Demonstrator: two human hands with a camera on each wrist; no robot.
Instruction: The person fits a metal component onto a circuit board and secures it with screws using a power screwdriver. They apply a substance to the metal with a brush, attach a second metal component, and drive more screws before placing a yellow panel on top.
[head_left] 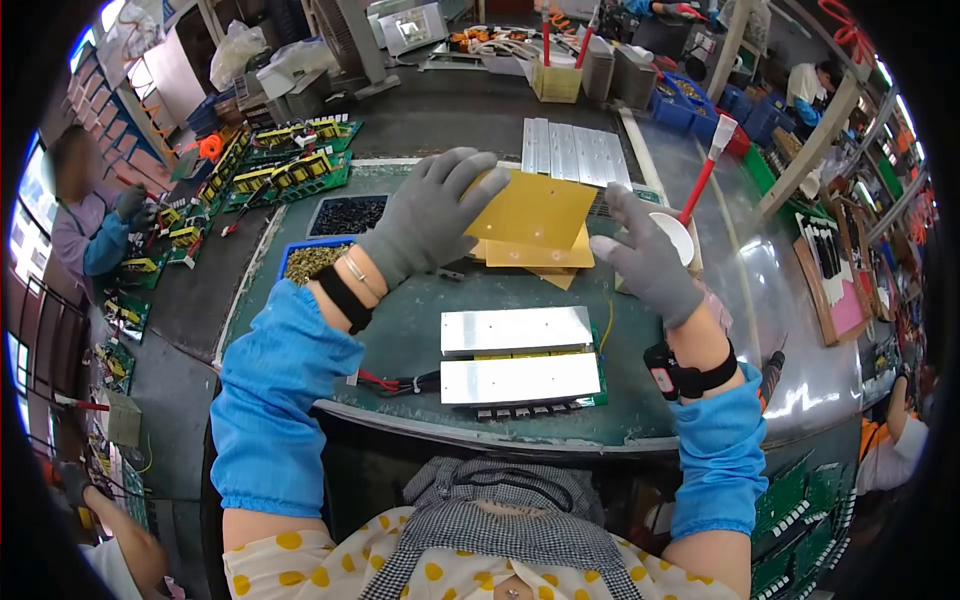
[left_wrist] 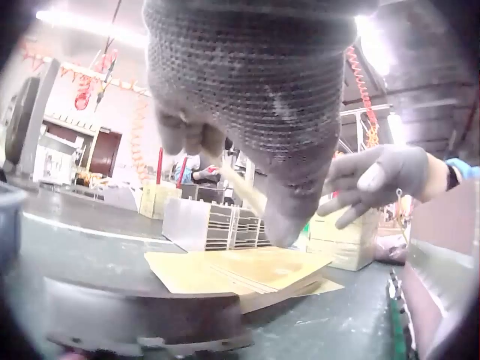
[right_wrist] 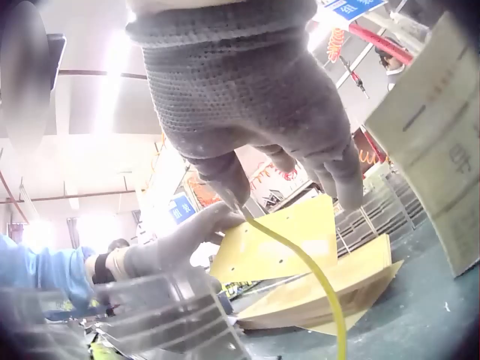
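My left hand (head_left: 425, 215), in a grey knit glove, pinches a thin yellow sheet (head_left: 540, 208) with small holes by its left edge. The sheet is tilted up over a stack of similar yellow sheets (left_wrist: 232, 268) on the green work surface. To the right, my gloved right hand (head_left: 650, 262) has its fingers spread and relaxed, with nothing held. Its fingers lie near the sheet's right side in the head view. The right wrist view shows the raised sheet (right_wrist: 281, 244) below that hand. Nearer my body lies a circuit board with two silver metal plates (head_left: 518, 381).
Left of the stack are a blue tray of small brass-coloured parts (head_left: 315, 262) and a black tray of dark parts (head_left: 347, 215). Behind are silver metal bars (head_left: 572, 150). A white cup (head_left: 675, 238) with a red-handled brush (head_left: 705, 175) stands at right.
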